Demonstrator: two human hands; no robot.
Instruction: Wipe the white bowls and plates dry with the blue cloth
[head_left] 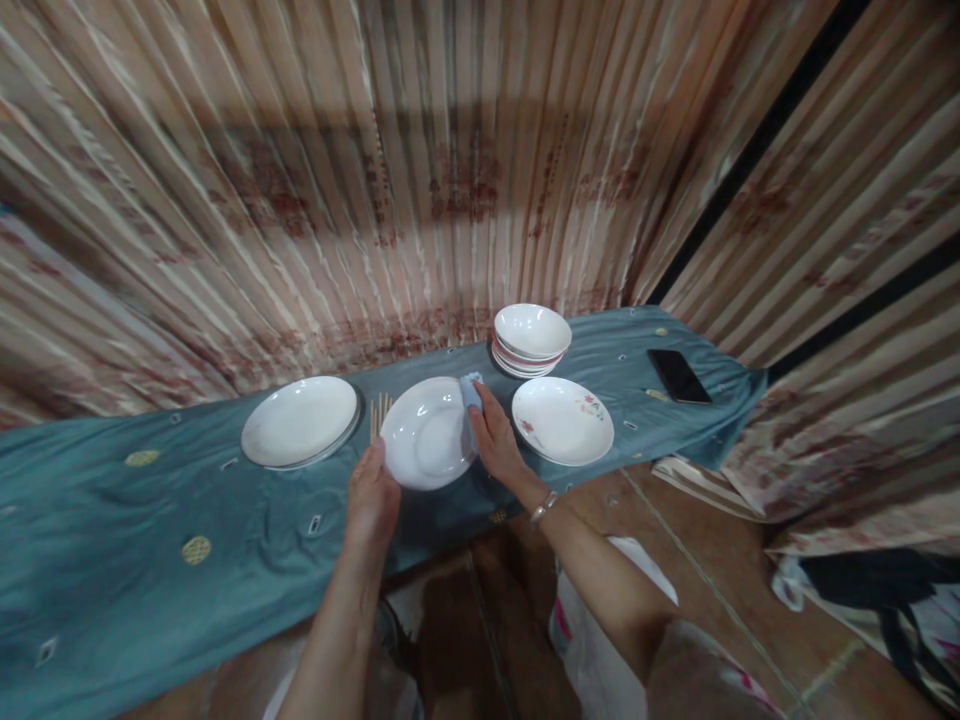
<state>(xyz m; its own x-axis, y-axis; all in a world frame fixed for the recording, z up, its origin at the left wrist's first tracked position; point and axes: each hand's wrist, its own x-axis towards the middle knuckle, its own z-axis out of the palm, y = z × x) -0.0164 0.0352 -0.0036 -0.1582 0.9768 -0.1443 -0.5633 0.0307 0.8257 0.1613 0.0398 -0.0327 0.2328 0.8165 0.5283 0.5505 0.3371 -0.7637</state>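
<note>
A white plate (431,435) is held up, tilted, over the front part of the table. My left hand (373,490) grips its left rim, fingers mostly hidden beneath. At the plate's right rim, my right hand (491,430) presses a light blue cloth (472,390) against the edge. Just behind my left hand lie several chopsticks (379,410), partly covered by the plate. To the left rests a stack of white plates (300,422). On the right is a white plate with a floral pattern (562,420), with a stack of bowls (532,335) behind it.
A teal cloth (262,530) covers the long narrow table. Near its right end lies a black phone (679,375). Pleated curtains (420,200) hang behind and to the right. Below is a brown tiled floor (675,540), with a dark bag-like item (877,580) at right.
</note>
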